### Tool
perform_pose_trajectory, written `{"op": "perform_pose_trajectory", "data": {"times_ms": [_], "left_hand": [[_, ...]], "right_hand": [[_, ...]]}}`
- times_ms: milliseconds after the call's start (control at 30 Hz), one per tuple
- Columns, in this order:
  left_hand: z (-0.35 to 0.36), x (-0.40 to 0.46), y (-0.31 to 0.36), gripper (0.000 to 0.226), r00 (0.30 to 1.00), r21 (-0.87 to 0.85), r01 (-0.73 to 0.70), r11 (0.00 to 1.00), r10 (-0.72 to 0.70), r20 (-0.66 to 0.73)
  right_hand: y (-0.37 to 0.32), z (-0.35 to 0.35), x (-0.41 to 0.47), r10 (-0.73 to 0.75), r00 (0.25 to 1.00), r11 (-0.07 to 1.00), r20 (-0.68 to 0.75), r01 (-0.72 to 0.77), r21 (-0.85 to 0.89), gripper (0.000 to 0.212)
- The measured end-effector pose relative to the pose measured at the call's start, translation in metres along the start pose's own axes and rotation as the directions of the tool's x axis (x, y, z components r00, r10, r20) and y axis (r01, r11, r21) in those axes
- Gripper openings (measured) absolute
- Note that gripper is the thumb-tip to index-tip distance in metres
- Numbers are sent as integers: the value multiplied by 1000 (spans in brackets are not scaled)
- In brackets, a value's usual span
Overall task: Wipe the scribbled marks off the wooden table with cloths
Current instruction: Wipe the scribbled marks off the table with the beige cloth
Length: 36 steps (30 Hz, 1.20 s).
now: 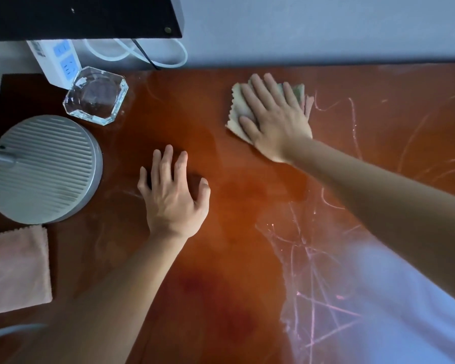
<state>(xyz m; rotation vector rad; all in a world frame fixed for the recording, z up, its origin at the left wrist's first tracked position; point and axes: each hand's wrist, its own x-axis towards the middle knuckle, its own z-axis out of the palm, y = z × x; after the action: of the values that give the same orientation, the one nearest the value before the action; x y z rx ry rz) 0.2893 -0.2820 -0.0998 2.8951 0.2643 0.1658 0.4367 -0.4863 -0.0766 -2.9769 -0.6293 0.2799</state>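
Wooden table (221,158): cloth (241,106) flat under right hand (276,122).

We are counting two cloths: a beige cloth (241,106) lying under the right hand (276,122), and a pink cloth (16,269) lying at the left edge of the one wooden table (221,232). We are seeing two bare hands, the left hand (172,195) being the other. We are also counting one glass dish (96,95), one round grey lamp base (41,168), one white power strip (54,63), and many scribbled marks (315,271), too tangled for us to be numbering.
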Motion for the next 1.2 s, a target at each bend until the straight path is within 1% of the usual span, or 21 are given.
{"op": "perform_pose_trajectory", "data": {"times_ms": [67,167,233,267,300,433,500,567,633,733,800,833,900,933,967,1067,1133,1200], "left_hand": [[0,0,0,65,1000,5,-2,1000,2,2],[1,0,-1,64,1000,9,-6,1000,6,-6],[1,0,-1,64,1000,7,-12,1000,12,-6],[2,0,-1,64,1000,1,-13,1000,13,-3],[2,0,-1,65,1000,-2,-14,1000,14,0],[0,-1,-1,67,1000,0,-19,1000,19,15],[0,0,0,67,1000,7,-22,1000,21,21],[0,0,0,67,999,7,-25,1000,25,23],[0,-1,-1,66,999,5,-35,999,35,25],[0,0,-1,64,998,1,-59,998,59,36],[0,1,-2,63,997,9,-67,998,66,36],[0,0,-2,62,997,11,-67,998,67,38],[1,0,-2,61,997,5,-70,998,69,40],[1,1,-2,62,997,2,-68,998,68,43],[1,1,-2,62,997,0,-64,998,64,47],[-1,0,-2,63,997,-6,-57,998,57,53],[-1,1,-1,63,997,-13,-58,998,58,56],[-2,2,-2,64,997,-17,-53,998,54,62]], "right_hand": [[-21,13,-52,-59,998,998,1,59,12,69],[-43,31,-124,-181,983,983,39,181,21,69],[-33,32,-130,-257,962,966,89,259,-6,69],[-23,29,-120,-265,959,963,104,269,-24,69],[-13,25,-105,-243,964,968,110,249,-38,69],[28,4,-32,-38,998,998,42,40,-51,71],[32,1,-17,0,1000,999,29,2,-52,71],[16,4,-23,18,1000,999,8,-17,-27,70],[-9,14,-56,-30,1000,999,3,30,-19,68],[-52,34,-136,-169,985,986,27,169,6,69],[-67,44,-175,-231,972,973,53,230,25,70],[-65,46,-181,-267,961,964,77,266,20,70],[-52,41,-165,-330,935,943,126,332,7,69],[-44,36,-147,-325,935,945,140,328,-3,69],[-36,32,-126,-284,950,958,129,288,-11,68],[-15,18,-65,-82,995,996,53,84,-33,70],[-18,17,-52,-18,1000,999,24,19,-38,69],[-33,22,-64,-2,1000,1000,-6,2,3,69]]}}
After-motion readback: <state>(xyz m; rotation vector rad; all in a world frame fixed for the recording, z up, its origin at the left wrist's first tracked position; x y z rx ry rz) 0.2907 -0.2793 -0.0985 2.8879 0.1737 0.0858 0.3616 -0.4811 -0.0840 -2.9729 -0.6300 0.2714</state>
